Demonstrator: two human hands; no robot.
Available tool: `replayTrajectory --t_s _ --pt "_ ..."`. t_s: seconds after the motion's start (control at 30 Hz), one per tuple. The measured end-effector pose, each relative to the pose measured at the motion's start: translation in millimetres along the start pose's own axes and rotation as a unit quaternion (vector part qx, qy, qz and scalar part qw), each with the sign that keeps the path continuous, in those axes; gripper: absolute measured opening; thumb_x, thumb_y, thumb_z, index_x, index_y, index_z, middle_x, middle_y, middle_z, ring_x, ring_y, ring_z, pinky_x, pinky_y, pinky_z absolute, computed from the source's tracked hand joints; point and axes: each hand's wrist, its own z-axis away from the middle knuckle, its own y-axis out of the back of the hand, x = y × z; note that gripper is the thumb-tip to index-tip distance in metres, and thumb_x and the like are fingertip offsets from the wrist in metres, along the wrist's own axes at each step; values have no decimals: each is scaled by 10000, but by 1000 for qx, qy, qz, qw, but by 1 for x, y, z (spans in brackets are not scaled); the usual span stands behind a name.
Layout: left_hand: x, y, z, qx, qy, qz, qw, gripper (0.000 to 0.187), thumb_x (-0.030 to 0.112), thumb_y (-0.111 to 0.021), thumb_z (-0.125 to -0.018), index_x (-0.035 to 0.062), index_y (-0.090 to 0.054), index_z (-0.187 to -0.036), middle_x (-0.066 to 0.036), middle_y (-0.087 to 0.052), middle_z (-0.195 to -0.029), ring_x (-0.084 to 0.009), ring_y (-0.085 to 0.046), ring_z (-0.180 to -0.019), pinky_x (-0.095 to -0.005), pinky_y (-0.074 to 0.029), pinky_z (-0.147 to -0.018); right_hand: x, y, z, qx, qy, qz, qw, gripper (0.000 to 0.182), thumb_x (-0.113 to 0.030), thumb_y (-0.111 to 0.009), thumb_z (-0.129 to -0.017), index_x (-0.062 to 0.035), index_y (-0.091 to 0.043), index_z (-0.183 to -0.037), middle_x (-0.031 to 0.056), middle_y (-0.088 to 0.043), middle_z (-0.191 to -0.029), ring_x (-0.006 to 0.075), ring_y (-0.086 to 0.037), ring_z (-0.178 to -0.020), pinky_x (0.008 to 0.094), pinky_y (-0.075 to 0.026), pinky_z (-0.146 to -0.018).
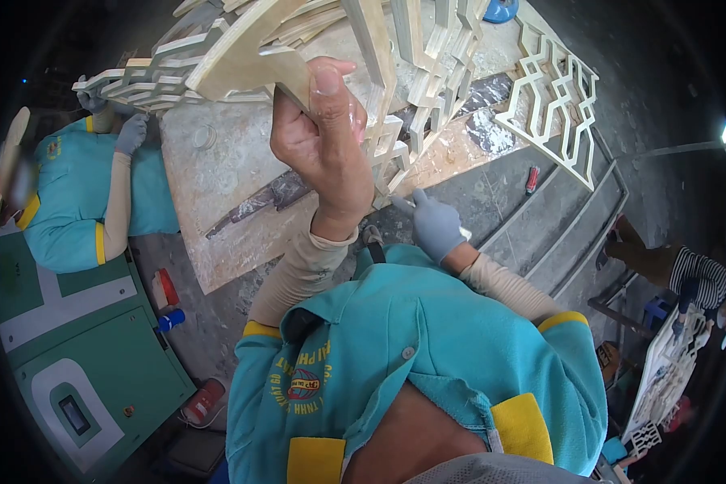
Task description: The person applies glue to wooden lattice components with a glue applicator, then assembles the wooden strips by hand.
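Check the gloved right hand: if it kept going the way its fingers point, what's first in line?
Most likely the wooden lattice panel. The right hand points up and slightly left, toward the panel's lower edge beside the bare left hand that grips it. Depth is unclear; it may already touch.

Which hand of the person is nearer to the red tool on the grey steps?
Right. The gloved right hand is below-left of the red tool; the bare left hand grips the wooden lattice, farther left.

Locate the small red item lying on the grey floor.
In the head view the small red item lies at right of centre on the grey floor, just below the white lattice panel and beyond the gloved hand.
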Motion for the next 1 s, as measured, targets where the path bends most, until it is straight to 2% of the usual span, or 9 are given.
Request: replayTrajectory --t_s 0.17,0.27,0.33,0.43,0.6,0.67,0.83,0.93,1.0 --pt "1 0 0 -4 -5 1 1000 310 321 -536 -1014 22 -573 -945 35 -369 -584 -40 -337 -490 -193 -253 -447 1 2 -3 20 -40 -4 999 374 -109 -560 -850 -226 -591 -1205 72 -522 -926 240 -639 -772 390 -532 -569" --pt "0 0 1 -1 6 -2 1000 314 325 -539 -1012 21 -575 -943 36 -367 -584 -39 -336 -492 -192 -255 -450 0 -9 4 38 18 -22 999 538 -90 -577 -816 -322 -580 -1301 94 -517 -915 267 -629 -707 394 -516 -557" --pt "-1 0 0 -1 0 -2 1000 318 331 -540 -1011 22 -576 -940 36 -363 -584 -39 -337 -493 -193 -255 -452 4 -6 0 33 -49 12 998 546 -84 -576 -812 -319 -577 -1305 92 -515 -913 261 -630 -716 392 -520 -565" --pt "0 -1 0 -3 5 0 1000 321 334 -538 -1012 23 -576 -941 36 -365 -585 -37 -337 -494 -193 -254 -452 3 5 -2 18 -39 -17 999 427 -111 -552 -856 -236 -578 -1263 78 -530 -964 244 -638 -772 383 -538 -578" --pt "1 -1 0 -2 2 -3 1000 321 331 -534 -1014 21 -576 -942 35 -375 -588 -38 -338 -495 -193 -255 -454 7 -3 -2 28 21 -10 999 444 -96 -553 -846 -238 -570 -1266 78 -534 -920 247 -638 -781 376 -535 -572" --pt "2 0 1 -3 1 -1 1000 320 330 -533 -1015 20 -575 -942 35 -378 -589 -38 -338 -494 -194 -255 -454 10 2 -10 72 -60 -38 995 489 -75 -567 -815 -284 -613 -1255 88 -520 -889 262 -626 -741 404 -504 -572" --pt "0 1 1 -7 -6 0 1000 315 322 -530 -1017 19 -575 -942 35 -380 -591 -37 -339 -491 -194 -255 -450 0 -4 0 76 -69 -27 994 516 -88 -602 -788 -291 -617 -1262 84 -540 -910 272 -630 -705 394 -507 -583" --pt "1 0 -1 -1 6 -4 1000 311 316 -528 -1018 19 -575 -940 36 -380 -591 -36 -342 -491 -193 -256 -448 -1 3 9 14 -38 -123 992 455 -105 -621 -791 -281 -660 -1208 94 -588 -932 281 -647 -731 373 -515 -595" --pt "1 -1 -2 1 1 -2 1000 310 314 -527 -1019 18 -576 -939 36 -379 -590 -36 -342 -490 -194 -255 -447 7 5 4 39 -97 -250 963 382 -189 -653 -815 -238 -671 -1194 79 -642 -883 328 -661 -770 430 -532 -664"
